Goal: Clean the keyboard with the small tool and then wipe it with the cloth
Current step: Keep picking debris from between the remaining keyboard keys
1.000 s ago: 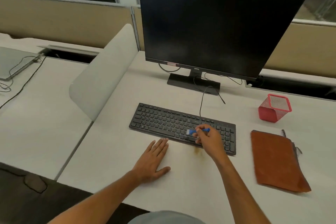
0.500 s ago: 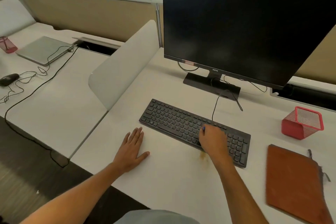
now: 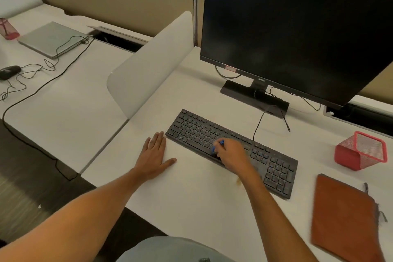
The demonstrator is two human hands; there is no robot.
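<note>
R hand (image 3: 232,153) grips blue tool (image 3: 217,145) (on keyboard (image 3: 195,132)).

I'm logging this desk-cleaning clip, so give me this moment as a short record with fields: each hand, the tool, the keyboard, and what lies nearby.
left hand: flat on the desk, fingers straight, just left of the keyboard
right hand: over the keyboard's middle, gripping the small blue tool
small blue tool: mostly hidden in the hand, lower end at the keys
keyboard: black, wired, lying in front of the monitor
nearby: red mesh holder and brown pouch to the right
wiping: not begun
</note>
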